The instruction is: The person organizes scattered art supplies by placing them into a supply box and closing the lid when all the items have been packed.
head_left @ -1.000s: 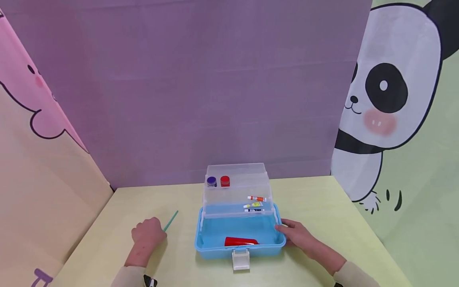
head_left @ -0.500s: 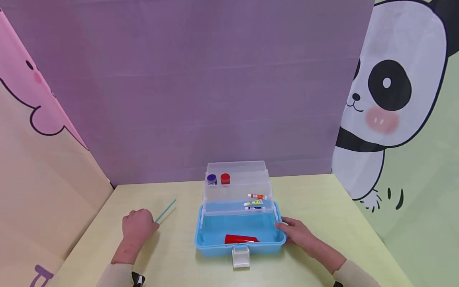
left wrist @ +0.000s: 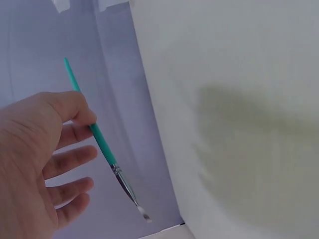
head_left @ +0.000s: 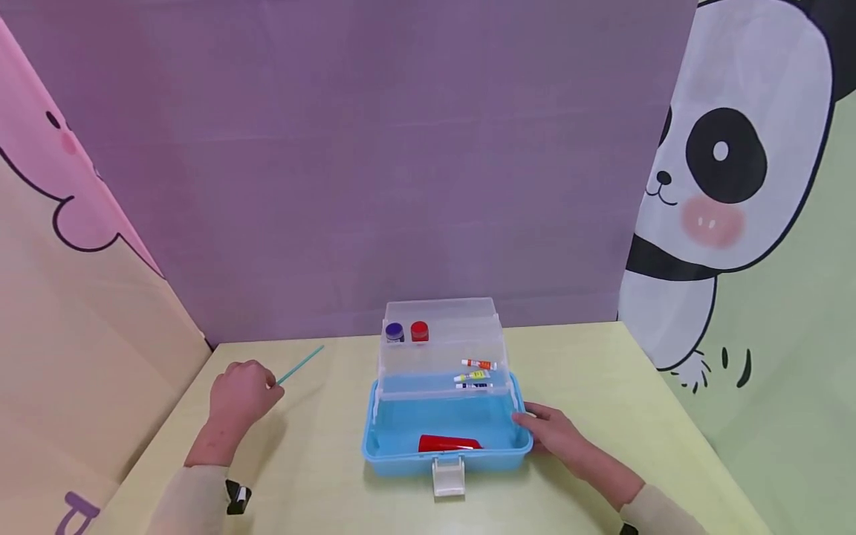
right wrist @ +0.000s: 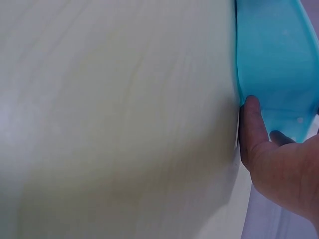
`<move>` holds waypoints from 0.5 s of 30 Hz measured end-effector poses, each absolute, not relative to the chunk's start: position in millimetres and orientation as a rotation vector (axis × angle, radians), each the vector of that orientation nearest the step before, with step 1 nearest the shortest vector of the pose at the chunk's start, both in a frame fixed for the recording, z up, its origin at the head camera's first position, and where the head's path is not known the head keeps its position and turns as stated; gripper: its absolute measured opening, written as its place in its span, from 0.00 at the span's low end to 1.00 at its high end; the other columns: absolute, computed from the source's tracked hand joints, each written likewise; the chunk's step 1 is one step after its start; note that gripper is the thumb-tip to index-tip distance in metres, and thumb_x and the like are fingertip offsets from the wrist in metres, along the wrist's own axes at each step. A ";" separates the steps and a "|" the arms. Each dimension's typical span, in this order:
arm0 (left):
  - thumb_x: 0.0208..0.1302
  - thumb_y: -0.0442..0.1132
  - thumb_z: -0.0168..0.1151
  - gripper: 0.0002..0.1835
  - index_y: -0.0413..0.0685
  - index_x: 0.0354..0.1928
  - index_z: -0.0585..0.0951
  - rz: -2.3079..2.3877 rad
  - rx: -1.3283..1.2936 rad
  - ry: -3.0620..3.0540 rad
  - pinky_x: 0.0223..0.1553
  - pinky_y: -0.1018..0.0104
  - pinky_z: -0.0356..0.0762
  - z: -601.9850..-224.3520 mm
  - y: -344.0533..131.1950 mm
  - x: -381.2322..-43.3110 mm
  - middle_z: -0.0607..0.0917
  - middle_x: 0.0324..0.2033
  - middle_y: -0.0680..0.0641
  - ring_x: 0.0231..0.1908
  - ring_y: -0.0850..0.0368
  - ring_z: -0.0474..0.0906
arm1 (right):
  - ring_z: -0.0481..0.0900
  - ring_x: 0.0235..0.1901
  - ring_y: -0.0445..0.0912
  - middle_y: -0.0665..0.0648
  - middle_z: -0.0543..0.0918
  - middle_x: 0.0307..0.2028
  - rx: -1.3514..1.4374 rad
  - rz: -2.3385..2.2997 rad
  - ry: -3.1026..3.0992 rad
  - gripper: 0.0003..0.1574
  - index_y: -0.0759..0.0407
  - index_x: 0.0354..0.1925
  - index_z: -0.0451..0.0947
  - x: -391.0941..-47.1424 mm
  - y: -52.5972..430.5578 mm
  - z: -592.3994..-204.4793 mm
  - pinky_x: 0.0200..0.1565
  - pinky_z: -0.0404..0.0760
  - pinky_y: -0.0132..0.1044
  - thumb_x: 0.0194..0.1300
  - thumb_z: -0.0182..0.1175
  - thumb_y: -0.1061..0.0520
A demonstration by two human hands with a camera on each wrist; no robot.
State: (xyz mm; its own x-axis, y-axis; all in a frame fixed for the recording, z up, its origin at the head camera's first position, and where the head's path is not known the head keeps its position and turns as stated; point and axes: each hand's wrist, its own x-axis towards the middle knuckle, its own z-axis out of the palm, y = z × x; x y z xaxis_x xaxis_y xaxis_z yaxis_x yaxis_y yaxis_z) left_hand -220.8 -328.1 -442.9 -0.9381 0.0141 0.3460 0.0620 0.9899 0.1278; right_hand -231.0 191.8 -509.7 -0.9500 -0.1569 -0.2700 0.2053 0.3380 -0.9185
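Note:
My left hand (head_left: 242,390) is raised over the left side of the table, pinching a paintbrush (left wrist: 103,145) between thumb and fingertips. The brush has a teal handle, a metal ferrule and a pale tip; the other fingers are spread apart in the left wrist view. My right hand (head_left: 551,435) grips the right wall of a light blue storage box (head_left: 444,467), thumb over the rim and fingers along the outside. The box stands with its lid up. Inside it lies a red tube (head_left: 448,443), partly hidden by the front wall.
Clear trays (head_left: 438,357) are folded up at the back of the box. They hold a purple-capped jar (head_left: 394,332), a red-capped jar (head_left: 419,331) and small paint tubes (head_left: 473,376). A white latch (head_left: 449,479) hangs at the front. A purple backdrop (head_left: 414,171) rises behind the table (head_left: 568,357).
My left hand has moved left and away from me, lifting the paintbrush higher over the table. My right hand and the box have stayed in place.

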 end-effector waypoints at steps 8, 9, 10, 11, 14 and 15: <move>0.51 0.38 0.60 0.08 0.47 0.24 0.87 -0.188 -0.104 -2.748 0.20 0.51 0.73 -420.4 -330.4 -231.5 0.82 0.29 0.43 0.34 0.36 0.75 | 0.84 0.39 0.53 0.67 0.80 0.51 0.042 -1.672 2.286 0.45 0.71 0.66 0.65 -232.2 192.3 -512.9 0.42 0.84 0.48 0.64 0.63 0.41; 0.51 0.38 0.60 0.08 0.47 0.24 0.87 -0.181 -0.106 -2.745 0.19 0.53 0.72 -418.0 -330.8 -233.2 0.82 0.28 0.44 0.33 0.37 0.75 | 0.84 0.39 0.52 0.68 0.80 0.51 0.038 -1.676 2.283 0.45 0.71 0.66 0.65 -232.3 192.3 -513.3 0.42 0.84 0.47 0.65 0.62 0.42; 0.51 0.38 0.59 0.08 0.47 0.25 0.87 -0.179 -0.107 -2.743 0.18 0.54 0.71 -415.7 -330.9 -234.8 0.82 0.27 0.44 0.31 0.38 0.75 | 0.84 0.39 0.52 0.68 0.80 0.51 0.037 -1.678 2.282 0.45 0.71 0.66 0.65 -232.5 192.2 -513.8 0.42 0.84 0.47 0.65 0.62 0.42; 0.51 0.38 0.59 0.08 0.47 0.25 0.88 -0.172 -0.111 -2.742 0.17 0.55 0.71 -413.5 -331.0 -236.4 0.82 0.27 0.45 0.30 0.39 0.75 | 0.84 0.39 0.52 0.68 0.80 0.51 0.040 -1.677 2.283 0.44 0.71 0.66 0.65 -232.3 191.9 -513.7 0.42 0.84 0.47 0.65 0.62 0.42; 0.52 0.38 0.60 0.08 0.48 0.26 0.88 -0.159 -0.137 -2.736 0.18 0.54 0.71 -408.3 -331.1 -240.8 0.82 0.24 0.48 0.27 0.43 0.75 | 0.83 0.39 0.52 0.68 0.80 0.51 0.045 -1.679 2.281 0.44 0.70 0.66 0.65 -232.3 191.5 -513.3 0.42 0.84 0.47 0.65 0.62 0.42; 0.51 0.38 0.60 0.08 0.48 0.26 0.88 -0.161 -0.151 -2.732 0.18 0.55 0.71 -406.9 -331.0 -242.6 0.82 0.23 0.50 0.25 0.45 0.75 | 0.83 0.39 0.52 0.68 0.80 0.52 0.048 -1.675 2.282 0.44 0.70 0.66 0.65 -232.3 191.5 -513.3 0.42 0.84 0.47 0.65 0.62 0.42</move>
